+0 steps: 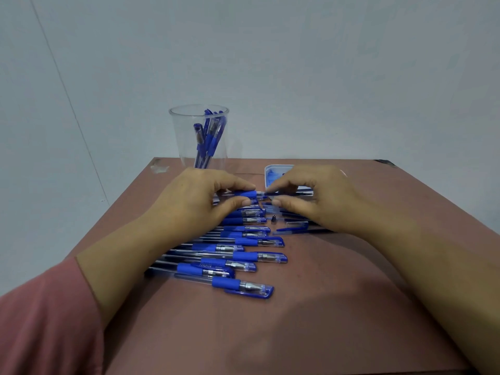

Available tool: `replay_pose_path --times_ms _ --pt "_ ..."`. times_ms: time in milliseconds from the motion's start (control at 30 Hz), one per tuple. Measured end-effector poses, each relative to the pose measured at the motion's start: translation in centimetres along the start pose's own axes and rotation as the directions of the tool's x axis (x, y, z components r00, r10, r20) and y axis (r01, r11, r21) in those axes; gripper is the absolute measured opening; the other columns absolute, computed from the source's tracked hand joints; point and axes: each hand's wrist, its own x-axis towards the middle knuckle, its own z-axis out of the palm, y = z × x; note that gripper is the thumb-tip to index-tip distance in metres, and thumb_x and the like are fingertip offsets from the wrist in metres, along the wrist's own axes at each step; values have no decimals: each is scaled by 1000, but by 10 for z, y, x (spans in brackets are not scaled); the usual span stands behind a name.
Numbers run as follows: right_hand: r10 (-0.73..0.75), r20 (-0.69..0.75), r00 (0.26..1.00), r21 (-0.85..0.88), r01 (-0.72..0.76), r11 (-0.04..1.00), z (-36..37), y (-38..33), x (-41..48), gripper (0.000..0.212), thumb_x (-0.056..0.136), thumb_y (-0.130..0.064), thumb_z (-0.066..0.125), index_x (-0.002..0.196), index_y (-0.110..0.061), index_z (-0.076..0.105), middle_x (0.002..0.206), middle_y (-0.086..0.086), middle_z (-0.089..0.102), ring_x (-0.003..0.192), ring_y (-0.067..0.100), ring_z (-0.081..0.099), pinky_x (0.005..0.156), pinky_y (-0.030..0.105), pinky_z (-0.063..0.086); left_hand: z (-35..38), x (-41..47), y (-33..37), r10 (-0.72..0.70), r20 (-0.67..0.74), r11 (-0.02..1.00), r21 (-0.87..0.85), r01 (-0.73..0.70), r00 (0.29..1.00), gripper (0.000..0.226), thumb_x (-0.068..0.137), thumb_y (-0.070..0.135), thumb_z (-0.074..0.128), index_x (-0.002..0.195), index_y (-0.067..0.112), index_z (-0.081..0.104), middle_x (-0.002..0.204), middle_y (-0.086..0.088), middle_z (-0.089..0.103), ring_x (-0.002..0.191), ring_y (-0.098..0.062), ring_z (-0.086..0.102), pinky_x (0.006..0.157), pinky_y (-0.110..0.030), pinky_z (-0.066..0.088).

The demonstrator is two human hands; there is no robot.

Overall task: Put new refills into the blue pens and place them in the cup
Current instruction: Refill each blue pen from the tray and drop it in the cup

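Pink sleeve at far left edge. Clear plastic cup upright at back of brown table, several blue pens inside. Left hand pinches blue-grip pen barrel between thumb and forefinger, above row of capped pens lying on table. Small metal tip loose just right of row. Right hand pinches thin refill, its end meeting barrel mouth. White tray behind right hand, partly hidden.
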Motion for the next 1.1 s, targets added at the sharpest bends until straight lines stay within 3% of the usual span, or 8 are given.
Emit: replay_pose_path --times_ms 133,267,333,467,633,800,1000,1100 --pt "37 -5 999 37 -37 999 -6 0 -2 26 78 -41 71 101 -46 59 88 -27 63 89 -1 62 82 26 51 -1 1 -1 -8 -8 1000 -12 8 1000 32 82 41 65 113 37 68 89 30 59 86 5 60 80 -26 54" --pt "93 -31 995 31 -92 995 -11 5 -4 15 75 -43 66 85 -34 62 85 -21 65 84 5 62 79 41 52 -1 0 -1 -15 -28 1000 -20 14 999 30 82 39 68 112 37 69 87 32 58 85 5 60 80 -29 55" --pt "67 6 998 51 -67 996 -8 4 -3 8 80 -30 71 84 -35 66 83 -18 66 82 5 62 78 38 52 0 0 -2 -19 -26 1000 -22 18 999 29 82 39 68 111 38 70 85 32 58 86 2 62 80 -32 56" --pt "19 24 1000 43 -20 999 -5 -1 0 37 85 -23 72 96 -56 58 86 -14 68 84 4 63 78 30 53 -1 0 -2 -14 -13 1000 -18 14 1000 33 80 46 63 112 39 69 86 33 59 87 6 61 80 -30 56" --pt "84 0 996 66 -84 994 -7 5 -2 11 81 -38 68 86 -43 60 82 -20 65 83 2 62 78 32 52 -1 0 -2 -27 -17 999 -22 26 999 31 82 41 66 113 38 69 85 32 58 86 3 62 78 -32 56" --pt "14 31 999 30 -15 999 1 -2 0 35 87 -22 69 92 -54 56 80 -26 61 82 -4 60 75 10 45 0 0 -2 -24 13 999 -21 24 1000 30 82 42 64 112 39 69 86 31 60 87 4 62 80 -29 56" --pt "136 98 986 -13 -136 991 -2 5 -1 27 84 -36 70 95 -55 56 88 -19 63 87 -1 57 74 12 43 0 0 -4 -37 -11 999 -27 37 999 28 83 39 68 111 38 69 81 36 56 83 6 61 79 -29 56" --pt "180 198 964 -59 -171 983 1 3 -1 19 80 -41 72 100 -38 70 90 -16 61 89 0 56 75 11 42 0 1 -4 -32 -7 999 -21 32 999 29 83 38 68 112 38 69 80 37 53 84 8 60 81 -28 55"
